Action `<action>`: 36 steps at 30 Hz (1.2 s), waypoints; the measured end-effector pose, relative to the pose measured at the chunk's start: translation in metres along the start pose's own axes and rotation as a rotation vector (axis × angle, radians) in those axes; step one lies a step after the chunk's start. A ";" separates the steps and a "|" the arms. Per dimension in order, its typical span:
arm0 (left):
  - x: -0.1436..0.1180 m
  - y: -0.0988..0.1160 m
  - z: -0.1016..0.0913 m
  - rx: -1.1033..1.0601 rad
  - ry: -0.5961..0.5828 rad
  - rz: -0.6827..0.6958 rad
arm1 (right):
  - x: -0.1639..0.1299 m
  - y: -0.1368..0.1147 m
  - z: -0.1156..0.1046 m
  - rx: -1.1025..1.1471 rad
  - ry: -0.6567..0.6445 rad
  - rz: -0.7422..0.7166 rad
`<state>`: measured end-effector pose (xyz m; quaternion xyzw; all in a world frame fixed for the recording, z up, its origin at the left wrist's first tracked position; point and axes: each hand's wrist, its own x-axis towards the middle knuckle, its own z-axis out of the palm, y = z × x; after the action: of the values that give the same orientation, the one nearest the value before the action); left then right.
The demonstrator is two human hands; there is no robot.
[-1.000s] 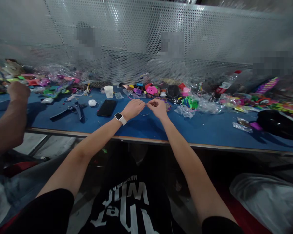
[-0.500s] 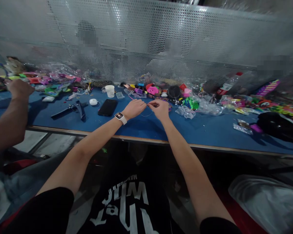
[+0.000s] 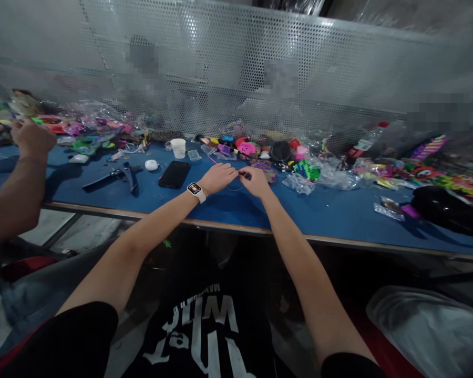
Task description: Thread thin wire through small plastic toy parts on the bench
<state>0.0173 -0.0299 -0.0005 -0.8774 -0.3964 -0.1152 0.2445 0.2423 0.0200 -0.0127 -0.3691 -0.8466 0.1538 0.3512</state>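
1. Nearest, left hand (image 3: 218, 177) and right hand (image 3: 254, 181), fingertips together, pinch a thin wire loop (image 3: 235, 187) just above the blue table (image 3: 236, 210).
2. Beyond, loose beads (image 3: 262, 167): a slipped pinch could probably lose the loop among them.

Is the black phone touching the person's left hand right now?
Apart. The head view shows bare blue table between the black phone and the left hand; the phone lies flat beyond the watch.

Phone (image 3: 174, 174) left of cup (image 3: 178, 147)-side hands.
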 end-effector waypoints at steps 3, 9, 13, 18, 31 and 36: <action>0.000 0.003 -0.002 -0.009 -0.004 -0.009 | 0.001 -0.001 -0.001 0.039 -0.033 0.043; 0.001 0.006 -0.006 -0.009 -0.046 -0.020 | 0.004 -0.006 0.000 0.251 -0.099 0.210; 0.003 0.005 -0.008 -0.025 -0.051 -0.001 | 0.006 -0.008 0.002 0.456 -0.148 0.423; 0.004 0.005 -0.009 -0.064 -0.057 -0.048 | 0.004 -0.009 0.000 0.311 -0.154 0.297; 0.004 0.015 -0.011 -0.288 -0.198 -0.259 | -0.004 -0.026 -0.005 -0.503 -0.228 0.050; 0.005 0.014 -0.012 -0.276 -0.217 -0.283 | -0.005 -0.029 -0.010 -0.613 -0.239 -0.006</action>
<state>0.0311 -0.0409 0.0064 -0.8453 -0.5202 -0.1064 0.0593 0.2364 -0.0036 0.0069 -0.4342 -0.8900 -0.0669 0.1222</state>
